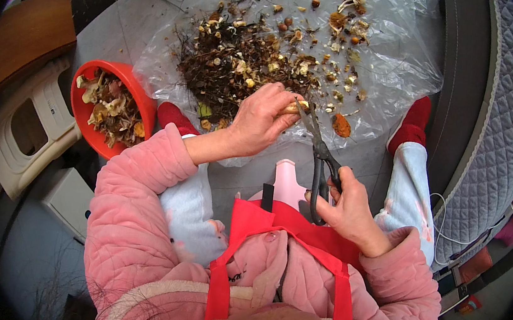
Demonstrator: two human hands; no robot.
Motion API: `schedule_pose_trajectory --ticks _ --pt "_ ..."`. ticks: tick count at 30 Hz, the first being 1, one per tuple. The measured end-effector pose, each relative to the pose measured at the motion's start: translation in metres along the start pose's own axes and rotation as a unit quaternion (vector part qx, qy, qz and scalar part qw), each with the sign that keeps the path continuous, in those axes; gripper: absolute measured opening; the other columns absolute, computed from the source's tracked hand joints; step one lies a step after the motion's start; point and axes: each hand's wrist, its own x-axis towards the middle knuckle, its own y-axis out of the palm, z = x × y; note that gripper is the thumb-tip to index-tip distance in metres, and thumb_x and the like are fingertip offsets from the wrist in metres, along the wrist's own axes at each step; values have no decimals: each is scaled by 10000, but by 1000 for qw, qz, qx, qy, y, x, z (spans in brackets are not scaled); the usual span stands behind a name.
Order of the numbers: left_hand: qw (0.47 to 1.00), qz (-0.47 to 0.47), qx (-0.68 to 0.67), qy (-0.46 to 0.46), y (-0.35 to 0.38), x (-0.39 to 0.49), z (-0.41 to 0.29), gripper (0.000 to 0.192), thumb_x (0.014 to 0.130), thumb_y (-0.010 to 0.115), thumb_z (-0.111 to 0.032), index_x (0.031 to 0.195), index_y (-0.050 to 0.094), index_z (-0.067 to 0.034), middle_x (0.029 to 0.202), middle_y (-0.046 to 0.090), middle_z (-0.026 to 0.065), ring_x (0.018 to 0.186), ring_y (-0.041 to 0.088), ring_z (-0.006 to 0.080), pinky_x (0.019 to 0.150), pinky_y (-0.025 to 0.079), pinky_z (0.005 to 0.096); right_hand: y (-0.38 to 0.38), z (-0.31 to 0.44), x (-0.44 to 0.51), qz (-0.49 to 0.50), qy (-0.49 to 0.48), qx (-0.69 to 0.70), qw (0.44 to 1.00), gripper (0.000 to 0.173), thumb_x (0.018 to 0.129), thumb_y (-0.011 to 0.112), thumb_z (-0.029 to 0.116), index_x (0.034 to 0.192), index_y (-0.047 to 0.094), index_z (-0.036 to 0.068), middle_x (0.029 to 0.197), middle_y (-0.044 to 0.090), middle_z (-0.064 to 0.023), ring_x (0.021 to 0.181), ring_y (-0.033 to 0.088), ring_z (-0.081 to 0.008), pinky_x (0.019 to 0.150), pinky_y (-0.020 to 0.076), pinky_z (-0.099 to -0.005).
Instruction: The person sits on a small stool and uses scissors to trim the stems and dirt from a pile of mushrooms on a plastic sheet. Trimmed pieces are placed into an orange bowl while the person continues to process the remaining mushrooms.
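Between the fingertips of my left hand (263, 120) is a pale mushroom stem (293, 108). My right hand (349, 208) grips a pair of scissors with black handles (321, 165). Their dark, worn blades (309, 120) are parted around the end of the stem. Beneath and beyond my hands lies a heap of mushroom pieces, dark debris and trimmings (239, 58) on a clear plastic sheet (389, 80). One orange-brown mushroom cap (341, 125) rests on the sheet just right of the blades.
A red plastic basin (79, 128) holding mushrooms stands at my left, beside a cream plastic stool (60, 114). My red slippers (417, 119) flank the sheet. A seat with a grey quilted cover (500, 140) runs along the right, with a white cable (440, 223) by it.
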Motion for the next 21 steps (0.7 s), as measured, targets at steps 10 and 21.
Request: schedule_pose_trajectory --ticks 10,21 --pt "999 -31 40 12 -2 0 4 275 742 671 -90 1003 591 -51 794 481 101 767 505 284 660 421 372 0 7 -1 -2 -2 52 999 384 713 730 213 749 399 22 620 435 -7 560 362 -69 460 321 -247" --pt "997 -48 55 23 -3 0 5 277 724 679 -77 981 581 -41 801 492 109 760 506 297 649 420 383 -14 -7 10 15 135 131 982 347 781 688 268 765 465 3 617 465 2 570 427 -68 466 361 -256"
